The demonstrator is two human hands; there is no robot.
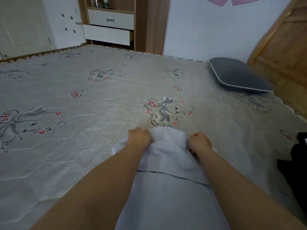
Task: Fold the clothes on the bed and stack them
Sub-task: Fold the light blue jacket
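A pale blue-white garment [167, 163] lies stretched along the bed from the near edge toward the middle. My left hand [139, 136] grips its far edge on the left side, fingers curled into the cloth. My right hand [200, 141] grips the same far edge on the right side. Between the two hands the fabric bunches up in a white hump. A dark seam line crosses the garment nearer to me. Dark clothing [297, 156] lies at the right edge of the bed, partly cut off by the frame.
The bed [83, 100] has a grey patterned cover with flower and heart prints. A dark grey pillow [237, 75] rests at the far right by the wooden headboard [282, 44]. A cabinet with white drawers [110, 27] stands beyond the far edge.
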